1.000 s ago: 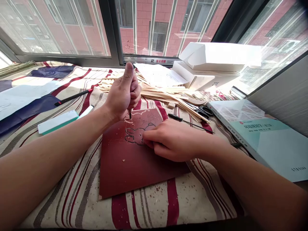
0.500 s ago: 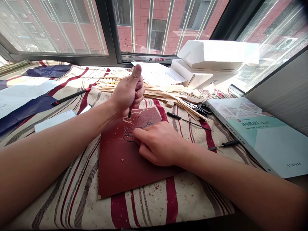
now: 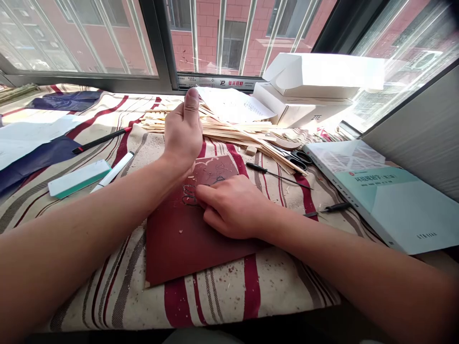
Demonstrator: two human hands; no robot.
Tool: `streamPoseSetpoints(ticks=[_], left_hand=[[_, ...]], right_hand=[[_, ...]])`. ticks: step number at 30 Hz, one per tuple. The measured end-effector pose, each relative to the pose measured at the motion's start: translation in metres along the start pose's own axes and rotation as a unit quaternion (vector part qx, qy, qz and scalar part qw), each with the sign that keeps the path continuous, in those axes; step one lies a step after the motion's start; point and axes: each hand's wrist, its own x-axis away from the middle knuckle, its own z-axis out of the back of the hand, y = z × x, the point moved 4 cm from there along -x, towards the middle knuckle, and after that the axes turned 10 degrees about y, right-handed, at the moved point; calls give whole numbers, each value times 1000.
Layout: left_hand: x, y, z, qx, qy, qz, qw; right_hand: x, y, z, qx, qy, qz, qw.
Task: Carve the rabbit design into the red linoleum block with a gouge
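The left hand (image 3: 183,136) is closed into a fist with the thumb pointing straight up. It stands over the far edge of the red board (image 3: 179,243), its heel just above the surface. What the grip encloses is hidden behind the hand. The right hand (image 3: 234,208) lies flat and open on the board, with its fingers (image 3: 210,196) stretched to the left and pressing down just beside the carved outline (image 3: 189,195).

There is one red board, lying flat on the striped cloth (image 3: 215,296) in the middle of the scene. Its long axis runs from near to far and leans a little to the right at the far end. Pale chips are scattered over it.

To the right lie two thin dark-handled tools, one (image 3: 272,174) pointing left-far to right-near and the other (image 3: 328,209) nearer the book (image 3: 390,205). One pair of scissors (image 3: 300,159) rests against the heap of wood strips (image 3: 233,130). Two white boxes (image 3: 322,76) are stacked at the far right. On the left are one black pencil (image 3: 100,140), one white pen (image 3: 113,172) and one green-edged block (image 3: 79,177).
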Motion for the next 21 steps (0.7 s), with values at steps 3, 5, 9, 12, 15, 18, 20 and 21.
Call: streamPoseSetpoints(ticks=[3, 5, 9, 12, 15, 18, 20, 21], left_hand=[[-9, 0, 9, -21, -2, -4, 1000], [-14, 2, 16, -31, 7, -22, 999], [-11, 12, 30, -8, 178, -129, 976], [2, 15, 30, 28, 281, -152, 947], [8, 14, 25, 70, 248, -133, 957], [8, 15, 24, 120, 145, -112, 976], [7, 17, 23, 129, 75, -97, 984], [6, 18, 22, 121, 43, -90, 988]], right_hand=[[0, 0, 1, -3, 0, -4, 1000], [0, -1, 1, -8, 0, -4, 1000], [-1, 0, 0, -19, 0, -5, 1000], [-1, 1, 0, -18, 5, -5, 1000], [0, 1, 1, -22, 5, -3, 1000], [0, 1, 2, -27, 4, -7, 1000], [0, 1, 3, -28, 3, -12, 1000], [0, 1, 3, -28, 2, -13, 1000]])
